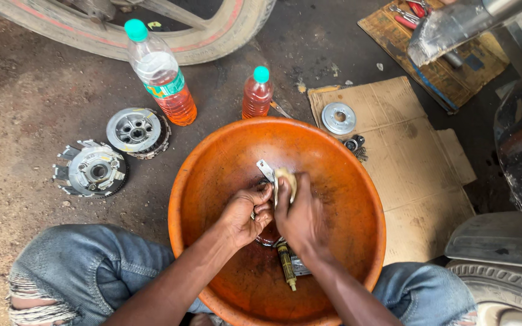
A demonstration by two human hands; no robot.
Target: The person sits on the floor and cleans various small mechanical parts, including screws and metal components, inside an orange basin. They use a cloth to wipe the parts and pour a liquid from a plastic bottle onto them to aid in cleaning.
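Note:
Both my hands work inside a large orange basin (212, 157) on the ground. My left hand (248, 212) grips a small flat metal part (265, 169) whose end sticks up between the hands. My right hand (300, 217) presses a yellowish sponge (286, 179) against that part. At the bottom of the basin, under my right wrist, lie a small brush-like tool (286, 267) and another metal piece (300, 265) in a little dark liquid.
Two plastic bottles of orange liquid (163, 75) (257, 92) stand behind the basin. Two round clutch parts (135, 131) (92, 170) lie at left. A metal disc (338, 118) and small parts (354, 145) rest on cardboard (412, 169). A wheel (225, 30) is behind; tools (409, 12) lie top right.

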